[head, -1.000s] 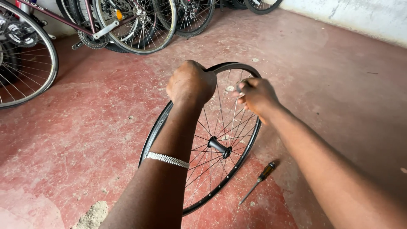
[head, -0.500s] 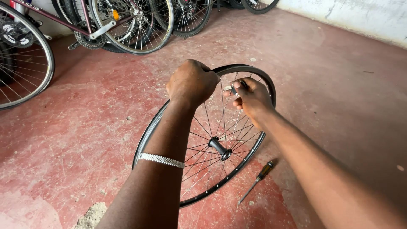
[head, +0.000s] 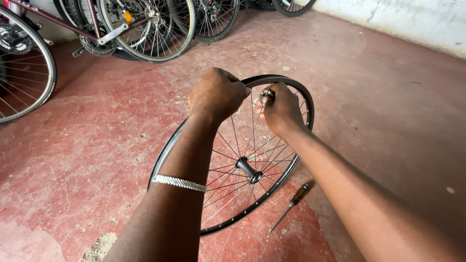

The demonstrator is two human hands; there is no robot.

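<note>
Red-painted concrete floor (head: 97, 145) all round, scuffed and dusty, with a whitewashed wall (head: 403, 19) along the far right. Centre of the view, a bare bicycle wheel (head: 233, 194) stands upright on its black rim, silver spokes fanning out from the hub (head: 248, 170). Left hand (head: 217, 94) sits on top of the rim, fingers curled tight into a fist around it, holding the wheel steady; a silver bracelet (head: 179, 183) rings that wrist. Right hand (head: 280, 110) is just beside it, at the upper right of the rim, fingers pinched narrow around a small metal tool (head: 266, 95) pressed in among the spokes near the rim; what sort of tool it is cannot be told. Down on the floor, close to the wheel's lower right edge, lies a screwdriver (head: 291, 206) with a dark and amber handle, untouched. Parked bicycles (head: 145, 29) line the back, and another wheel (head: 24, 73) shows at the left edge.
</note>
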